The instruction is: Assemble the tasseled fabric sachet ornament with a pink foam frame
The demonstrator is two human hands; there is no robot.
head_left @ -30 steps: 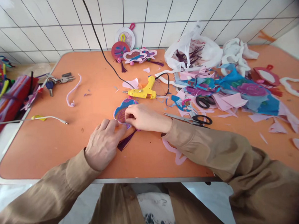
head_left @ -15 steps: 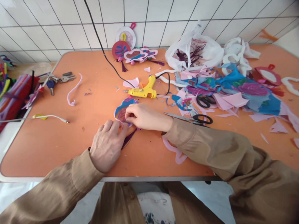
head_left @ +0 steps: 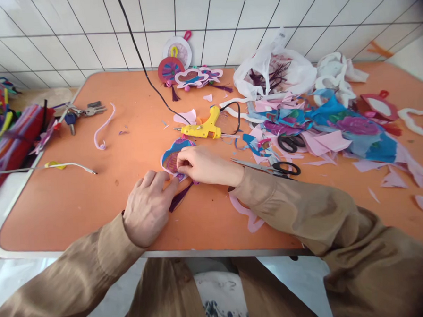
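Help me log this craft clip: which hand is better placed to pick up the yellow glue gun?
Probably right: the right hand pinches the fabric piece directly below the glue gun; the left hand lies flat farther back.

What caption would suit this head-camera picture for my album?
Left hand and right hand hold a colourful paper ornament on the orange table, yellow glue gun just beyond.

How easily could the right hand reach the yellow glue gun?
Probably easily: the glue gun lies just beyond the right hand with bare table between, though that hand is pinching a paper ornament.
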